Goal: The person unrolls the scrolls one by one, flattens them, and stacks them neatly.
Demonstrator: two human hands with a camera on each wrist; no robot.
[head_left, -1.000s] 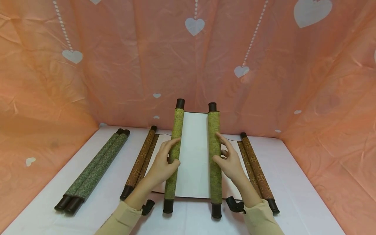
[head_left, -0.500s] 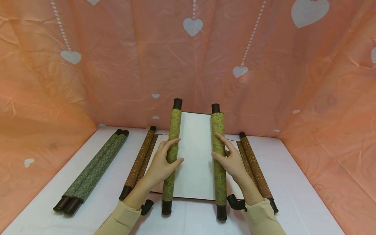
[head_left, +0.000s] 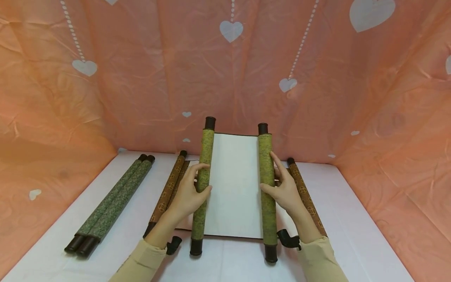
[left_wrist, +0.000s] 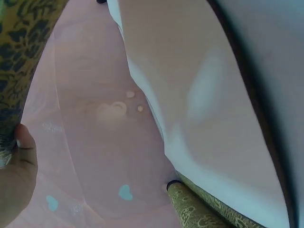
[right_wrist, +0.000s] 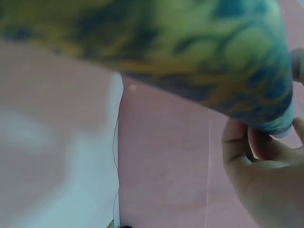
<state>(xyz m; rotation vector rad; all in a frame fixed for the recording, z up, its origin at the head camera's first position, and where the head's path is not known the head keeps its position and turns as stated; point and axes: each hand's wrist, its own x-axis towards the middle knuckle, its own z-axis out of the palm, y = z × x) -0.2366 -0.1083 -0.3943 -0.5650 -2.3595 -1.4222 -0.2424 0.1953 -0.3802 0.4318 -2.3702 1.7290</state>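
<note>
A scroll with yellow-green patterned rolls is partly unrolled, raised above the table, with white paper (head_left: pixel 234 188) stretched between the rolls. My left hand (head_left: pixel 186 196) grips its left roll (head_left: pixel 207 147) near the middle, thumb over the front. Its right roll (head_left: pixel 269 223) is held by my right hand (head_left: pixel 287 192), fingers around the far side. Beneath lies a brown scroll with round gold motifs, its left roll (head_left: pixel 165 197) and right roll (head_left: pixel 305 196) far apart. The left wrist view shows the held roll (left_wrist: pixel 26 52) and thumb; in the right wrist view the roll (right_wrist: pixel 190 57) is blurred.
A rolled-up green scroll (head_left: pixel 112 199) with dark end knobs lies at the table's left. The white-covered table (head_left: pixel 359 235) meets a pink-orange cloth backdrop (head_left: pixel 232 86) on three sides. Black wrist cameras, such as the right one (head_left: pixel 288 238), hang beneath my wrists.
My hands have moved apart, left roll going left and right roll going right. More white paper shows between them. The brown and green scrolls stay put.
</note>
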